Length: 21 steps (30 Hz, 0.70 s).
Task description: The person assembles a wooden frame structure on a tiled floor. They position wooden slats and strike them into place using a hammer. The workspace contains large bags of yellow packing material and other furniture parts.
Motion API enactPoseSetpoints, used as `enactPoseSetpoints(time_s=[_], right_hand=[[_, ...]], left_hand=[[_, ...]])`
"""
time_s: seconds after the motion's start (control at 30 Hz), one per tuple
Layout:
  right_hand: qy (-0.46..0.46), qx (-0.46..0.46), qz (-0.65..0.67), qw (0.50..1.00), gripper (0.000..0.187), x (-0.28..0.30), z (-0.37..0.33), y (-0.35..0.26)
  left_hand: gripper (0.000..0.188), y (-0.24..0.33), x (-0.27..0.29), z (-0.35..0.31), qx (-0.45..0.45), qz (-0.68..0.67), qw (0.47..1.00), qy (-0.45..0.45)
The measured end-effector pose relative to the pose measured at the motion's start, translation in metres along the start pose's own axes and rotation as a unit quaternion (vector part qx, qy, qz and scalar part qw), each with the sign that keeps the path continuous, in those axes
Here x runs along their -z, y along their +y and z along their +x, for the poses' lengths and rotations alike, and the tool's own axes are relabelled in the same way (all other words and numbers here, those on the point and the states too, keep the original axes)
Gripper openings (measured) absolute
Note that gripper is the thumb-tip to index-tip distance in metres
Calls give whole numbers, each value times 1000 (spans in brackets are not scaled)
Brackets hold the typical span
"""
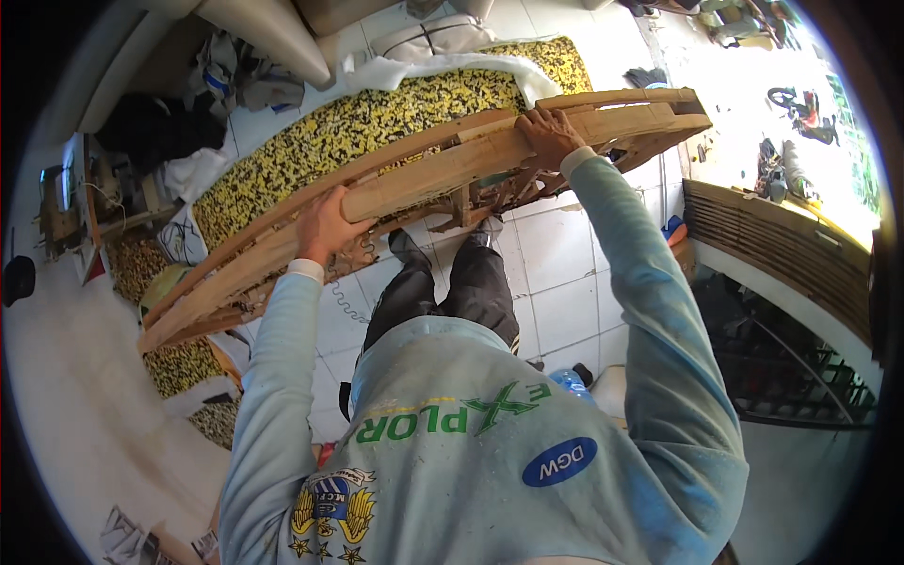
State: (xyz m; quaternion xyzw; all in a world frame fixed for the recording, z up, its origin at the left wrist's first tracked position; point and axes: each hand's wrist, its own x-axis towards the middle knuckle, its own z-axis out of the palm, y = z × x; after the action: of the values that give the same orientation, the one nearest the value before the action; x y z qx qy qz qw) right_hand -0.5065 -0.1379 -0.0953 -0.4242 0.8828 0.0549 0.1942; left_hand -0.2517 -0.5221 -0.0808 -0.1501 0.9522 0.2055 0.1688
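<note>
A long, slightly curved wooden frame [438, 171], made of several beams, spans the view from lower left to upper right in front of my legs. My left hand [326, 228] is closed over its near beam, left of the middle. Farther right, my right hand [550, 137] grips the top of the same frame, fingers wrapped over the far side. Torn scraps hang from the frame's underside, and a wavy metal spring [348, 301] shows below it near my left hand. Behind the frame lies a yellow-and-black speckled foam slab [311, 155].
White floor tiles [556, 250] surround my feet. More speckled foam pieces [179, 367] lie at the left, near a wooden structure [132, 202]. Dark clothes [160, 132] are piled at far left. A slatted wooden piece [772, 250] borders the right, with a motorbike [808, 115] beyond.
</note>
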Motion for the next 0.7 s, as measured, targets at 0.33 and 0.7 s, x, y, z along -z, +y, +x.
enactPoseSetpoints(time_s=[0.33, 0.7], right_hand=[[35, -93, -14, 995, 73, -8, -8, -24], [41, -91, -31, 995, 75, -14, -10, -25]], left_hand=[[77, -9, 1, -1, -66, 48, 995, -56], [69, 6, -3, -15, -28, 70, 997, -36]])
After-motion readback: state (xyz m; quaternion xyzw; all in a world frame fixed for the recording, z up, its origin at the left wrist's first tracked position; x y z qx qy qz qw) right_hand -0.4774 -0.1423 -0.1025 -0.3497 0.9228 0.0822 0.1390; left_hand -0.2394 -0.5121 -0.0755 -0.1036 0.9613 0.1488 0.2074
